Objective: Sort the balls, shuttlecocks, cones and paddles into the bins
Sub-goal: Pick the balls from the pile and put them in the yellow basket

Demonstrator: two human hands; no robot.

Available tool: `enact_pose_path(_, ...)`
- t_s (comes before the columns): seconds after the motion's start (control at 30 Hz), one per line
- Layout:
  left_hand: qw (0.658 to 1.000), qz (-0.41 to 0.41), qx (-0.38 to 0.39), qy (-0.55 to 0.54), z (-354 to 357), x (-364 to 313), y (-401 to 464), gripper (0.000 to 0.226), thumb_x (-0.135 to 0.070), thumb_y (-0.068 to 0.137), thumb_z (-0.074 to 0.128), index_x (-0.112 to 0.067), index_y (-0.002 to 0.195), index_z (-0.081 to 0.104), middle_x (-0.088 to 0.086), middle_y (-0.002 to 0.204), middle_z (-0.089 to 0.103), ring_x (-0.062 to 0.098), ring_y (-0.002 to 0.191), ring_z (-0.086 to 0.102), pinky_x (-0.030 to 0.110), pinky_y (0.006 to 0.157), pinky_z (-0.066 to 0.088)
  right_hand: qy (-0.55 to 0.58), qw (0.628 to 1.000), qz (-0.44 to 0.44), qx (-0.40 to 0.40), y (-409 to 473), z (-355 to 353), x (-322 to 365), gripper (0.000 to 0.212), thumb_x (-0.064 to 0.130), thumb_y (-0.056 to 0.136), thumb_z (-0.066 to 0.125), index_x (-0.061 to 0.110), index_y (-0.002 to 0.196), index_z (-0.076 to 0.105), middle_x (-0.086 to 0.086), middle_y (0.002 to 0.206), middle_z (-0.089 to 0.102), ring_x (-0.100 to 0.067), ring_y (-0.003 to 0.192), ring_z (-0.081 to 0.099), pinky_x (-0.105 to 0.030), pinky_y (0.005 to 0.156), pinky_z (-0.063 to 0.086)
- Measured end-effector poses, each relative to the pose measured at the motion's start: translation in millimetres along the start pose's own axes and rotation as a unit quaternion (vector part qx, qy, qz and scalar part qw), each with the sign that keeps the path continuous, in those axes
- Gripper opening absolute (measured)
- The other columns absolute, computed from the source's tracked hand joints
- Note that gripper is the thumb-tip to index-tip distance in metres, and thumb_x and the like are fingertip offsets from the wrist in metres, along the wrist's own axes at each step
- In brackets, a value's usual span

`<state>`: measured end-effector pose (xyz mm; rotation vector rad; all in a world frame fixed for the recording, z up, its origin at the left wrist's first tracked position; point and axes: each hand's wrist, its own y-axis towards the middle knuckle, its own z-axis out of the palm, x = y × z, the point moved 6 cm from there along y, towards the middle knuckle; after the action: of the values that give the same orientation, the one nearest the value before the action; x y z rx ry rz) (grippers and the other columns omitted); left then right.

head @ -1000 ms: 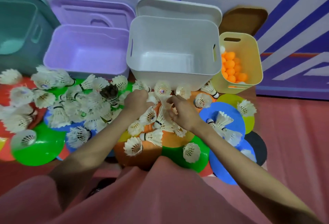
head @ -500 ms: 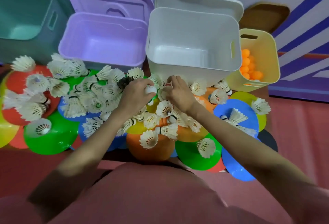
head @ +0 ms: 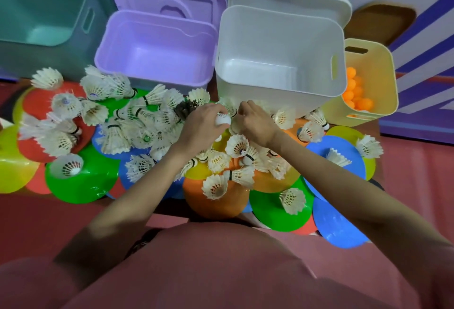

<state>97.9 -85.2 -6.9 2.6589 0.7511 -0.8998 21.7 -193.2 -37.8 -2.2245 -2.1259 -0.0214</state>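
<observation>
The left hand [head: 201,124] curls its fingers round a white ball [head: 223,120], gripping it at the fingertips just in front of the white bin [head: 280,60]. The right hand [head: 255,122] sits just beside it, fingers bent down into the pile of shuttlecocks [head: 235,145]; they seem to pinch something pale at the bin's foot, but what it is cannot be told. Both hands hover low over the clutter, almost touching each other.

Shuttlecocks lie scattered over flat coloured cones [head: 81,183] on the red floor, thickest to the left of the hands. Four bins stand along the wall: a teal bin [head: 49,9] at far left, a purple bin [head: 157,48], the white one, and a yellow bin [head: 383,83] at right holding orange balls [head: 356,95]. The purple and white bins show bare bottoms.
</observation>
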Motion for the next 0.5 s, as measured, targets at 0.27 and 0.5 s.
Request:
enact_pose_path(0.27,0.999,0.048,0.012,-0.021,9,-33,14,0.030,-0.024,0.080,0.073,-0.011,0.107,0.066,0.003,0.105,0.067,0.017,0.094,0.061,0.031,0.084,0.049,0.224,0.938,0.189,-0.185,-90,-32,-54,0.035,0.025,0.087,0.066,0.005,0.113,0.056,-0.012,0.112,0.056,-0.026,0.098,0.055,-0.029,0.074,0.045)
enact_pose_path(0.5,0.980,0.129,0.094,-0.120,66,-136,63,0.032,-0.011,0.077,0.075,-0.008,0.108,0.066,0.005,0.107,0.066,0.017,0.097,0.062,0.034,0.079,0.056,0.283,0.832,0.371,-0.300,-196,-42,-140,0.034,0.028,0.091,0.061,0.010,0.117,0.053,-0.005,0.106,0.059,-0.012,0.079,0.059,-0.034,0.063,0.051)
